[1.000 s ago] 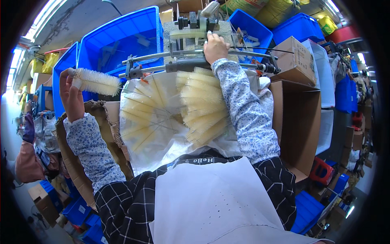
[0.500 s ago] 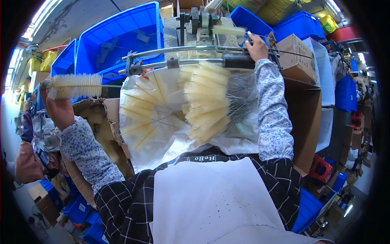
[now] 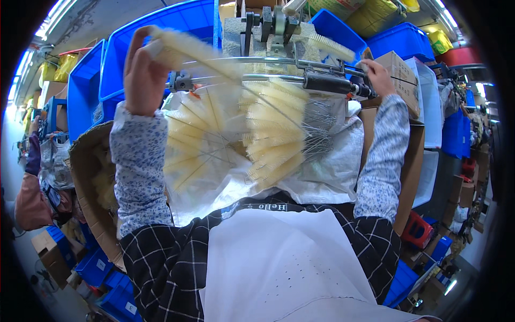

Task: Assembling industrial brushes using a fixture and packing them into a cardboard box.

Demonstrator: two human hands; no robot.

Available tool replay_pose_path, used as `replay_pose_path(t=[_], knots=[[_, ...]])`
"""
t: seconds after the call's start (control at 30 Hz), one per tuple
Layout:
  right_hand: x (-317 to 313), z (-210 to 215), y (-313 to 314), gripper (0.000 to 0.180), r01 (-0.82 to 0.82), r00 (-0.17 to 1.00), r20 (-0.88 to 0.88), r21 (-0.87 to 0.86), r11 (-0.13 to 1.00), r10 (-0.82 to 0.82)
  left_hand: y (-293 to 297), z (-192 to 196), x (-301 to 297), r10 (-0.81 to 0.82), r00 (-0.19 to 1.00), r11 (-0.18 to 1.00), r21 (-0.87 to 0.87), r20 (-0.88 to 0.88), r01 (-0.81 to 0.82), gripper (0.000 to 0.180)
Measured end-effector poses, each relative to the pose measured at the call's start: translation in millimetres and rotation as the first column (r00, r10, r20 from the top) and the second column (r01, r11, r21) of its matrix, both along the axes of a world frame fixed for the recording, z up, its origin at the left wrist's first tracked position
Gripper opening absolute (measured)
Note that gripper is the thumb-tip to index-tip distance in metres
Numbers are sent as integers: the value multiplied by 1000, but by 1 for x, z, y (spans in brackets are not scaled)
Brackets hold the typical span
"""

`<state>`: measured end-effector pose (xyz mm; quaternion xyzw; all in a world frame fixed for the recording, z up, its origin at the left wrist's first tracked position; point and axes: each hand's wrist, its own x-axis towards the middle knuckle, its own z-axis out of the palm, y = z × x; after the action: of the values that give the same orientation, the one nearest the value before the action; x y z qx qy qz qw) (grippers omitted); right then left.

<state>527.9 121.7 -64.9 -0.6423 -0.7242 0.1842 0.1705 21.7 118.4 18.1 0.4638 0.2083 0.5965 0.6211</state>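
Moved: left hand point(image 3: 142, 75) has swung in from far out on the left and now sits up by the metal bar, bringing its fluffy cream bottle brush with a wire stem point(image 3: 188, 51) along. Right hand point(image 3: 377, 75) has slid a bit further right along the bar.

Left hand: raised high, back of the hand facing us, fingers curled shut around one end of the brush. The brush slants up and to the right, blurry, with its far end just over the shiny round metal bar point(image 3: 241, 78).

Right hand: reaching far up and to the right, arm nearly straight. It rests at the black end of the bar, beside the brown cardboard box point(image 3: 399, 75). I cannot tell if the fingers grip something or only touch it.

Where the brushes are: one in the left hand. Many more cream brushes point(image 3: 268, 134) lie fanned out in the white plastic sack point(image 3: 332, 172) below the bar, wire stems pointing right. One more brush point(image 3: 332, 47) sits up on the grey machine point(image 3: 268, 27).

What could go wrong: the brush is held by one end only, so I think it could wobble and miss its spot on the bar. The thin wire stems could poke a finger. A sleeve could catch on the machine's moving parts, since both arms reach close to it.
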Motion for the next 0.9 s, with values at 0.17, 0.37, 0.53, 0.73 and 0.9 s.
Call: replay_pose_path(t=[0.17, 0.37, 0.53, 0.73, 0.9], knots=[[-93, 64, -37, 41, -366, 864, -461, -300, 881, 202, -5, -13, 86, -66, 993, 998, 15, -95, 68, 18], [-197, 69, -42, 34, -482, 658, -738, -264, 836, 146, -6, -36, 120, -1, 947, 994, 104, -322, 37, 25], [-147, 5, -7, 25, -8, 992, 124, 301, 954, -31, -12, -55, 55, -7, 768, 991, 101, -641, 93, 37], [-118, -25, 16, 31, 82, 860, 465, 282, 956, -211, -45, -112, 16, 361, -169, 767, 188, -917, 613, 45], [-123, -25, 22, 30, 65, 861, 468, 285, 956, -198, -37, -116, 9, 272, -511, 831, -68, -815, 551, 49]])
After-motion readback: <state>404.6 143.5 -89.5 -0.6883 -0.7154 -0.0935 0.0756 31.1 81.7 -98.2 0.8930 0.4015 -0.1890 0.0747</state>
